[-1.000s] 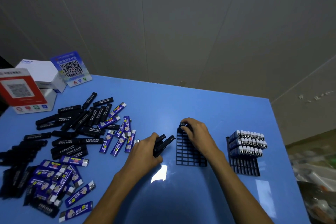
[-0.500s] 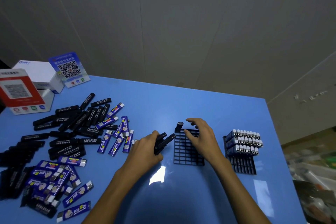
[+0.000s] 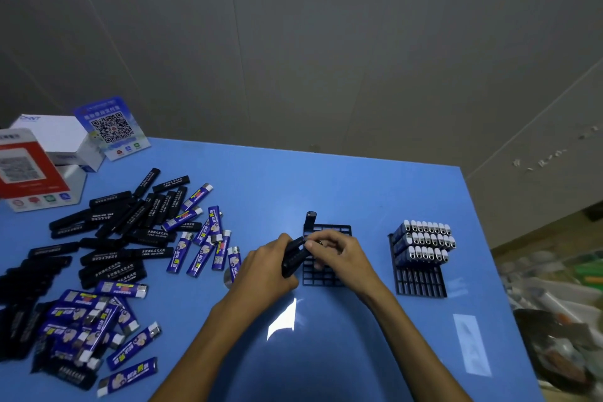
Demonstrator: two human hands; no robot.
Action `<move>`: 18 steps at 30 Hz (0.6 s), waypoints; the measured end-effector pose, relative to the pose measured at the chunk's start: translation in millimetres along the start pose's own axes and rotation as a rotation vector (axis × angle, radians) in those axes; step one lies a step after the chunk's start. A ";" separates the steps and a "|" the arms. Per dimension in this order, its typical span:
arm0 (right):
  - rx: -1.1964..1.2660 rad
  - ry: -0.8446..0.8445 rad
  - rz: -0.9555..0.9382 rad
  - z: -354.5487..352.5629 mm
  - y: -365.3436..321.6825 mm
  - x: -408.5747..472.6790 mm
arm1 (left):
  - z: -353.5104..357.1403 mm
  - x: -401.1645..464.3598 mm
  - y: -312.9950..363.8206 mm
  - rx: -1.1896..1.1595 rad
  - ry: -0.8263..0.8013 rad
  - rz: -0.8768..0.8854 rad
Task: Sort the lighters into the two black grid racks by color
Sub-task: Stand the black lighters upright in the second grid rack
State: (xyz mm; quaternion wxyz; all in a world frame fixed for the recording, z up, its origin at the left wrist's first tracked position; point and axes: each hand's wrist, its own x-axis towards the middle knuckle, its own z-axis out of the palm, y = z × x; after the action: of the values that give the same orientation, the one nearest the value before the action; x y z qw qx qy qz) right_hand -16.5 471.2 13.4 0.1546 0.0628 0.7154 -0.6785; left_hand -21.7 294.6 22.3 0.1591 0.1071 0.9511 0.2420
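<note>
The left hand (image 3: pixel 261 274) grips a bundle of slim black plastic lighters (image 3: pixel 292 256); the right hand (image 3: pixel 339 253) seemingly pinches one over the near black plastic grid rack (image 3: pixel 321 277).

Blue table (image 3: pixel 326 179), glossy top. Directly on it: near grid rack (image 3: pixel 323 276), partly under the right hand (image 3: pixel 339 254), one black lighter (image 3: pixel 310 220) standing upright in its far corner cell; second grid rack (image 3: pixel 421 281), right of that hand, three rows of blue lighters (image 3: pixel 424 240) standing in its far cells. Left of the left hand (image 3: pixel 261 274): loose black lighters (image 3: pixel 130 215) and loose blue lighters (image 3: pixel 199 248), lying flat, mixed. Far left beyond them: white box (image 3: pixel 55 137), red QR stand (image 3: pixel 23 170), blue QR stand (image 3: pixel 112 127).
</note>
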 end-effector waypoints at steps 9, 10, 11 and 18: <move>0.117 0.108 0.054 -3.8 -3.1 1.2 | 4.5 -2.3 -7.6 -0.031 0.009 -0.015; 0.126 0.119 0.045 -7.9 -4.5 1.7 | 5.5 -2.0 -10.4 -0.042 0.003 -0.019; 0.132 0.125 0.038 -12.1 -5.9 1.9 | 6.0 -2.0 -12.7 -0.049 -0.004 -0.027; -0.134 0.239 -0.040 -38.1 -4.4 11.7 | 4.9 0.3 -19.3 -0.064 -0.017 -0.041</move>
State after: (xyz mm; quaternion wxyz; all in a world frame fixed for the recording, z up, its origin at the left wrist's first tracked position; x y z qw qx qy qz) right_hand -34.1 507.2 15.2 0.0586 0.1184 0.7735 -0.6199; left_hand -22.7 280.3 8.6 0.1754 0.0844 0.9436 0.2678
